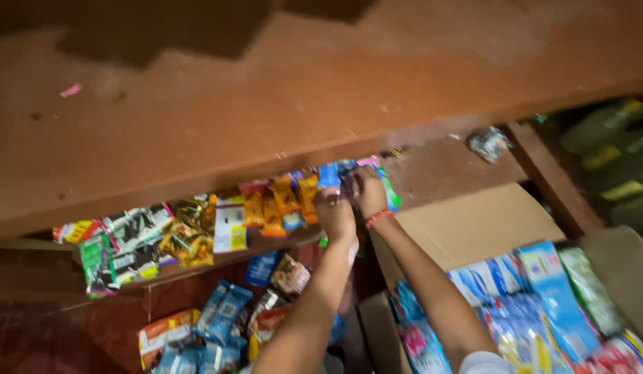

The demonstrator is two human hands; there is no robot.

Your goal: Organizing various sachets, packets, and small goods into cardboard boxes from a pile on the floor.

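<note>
overhead, brown counter [301, 90]; both hands [353, 201] pinching blue packet [330, 175] (shelf [197, 266] dim, crowded).

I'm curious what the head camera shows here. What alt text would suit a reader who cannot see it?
Two bare hands, left hand and right hand, reach together into colourful snack packets on a shelf under a reddish-brown counter. An open cardboard box of packets sits at lower right.

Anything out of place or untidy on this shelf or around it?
A crumpled silvery wrapper lies alone on the wooden ledge right of both hands, apart from the shelved snack packets. A pink scrap sits on the brown top surface. Packets on the lower shelf lie in a loose heap.
</note>
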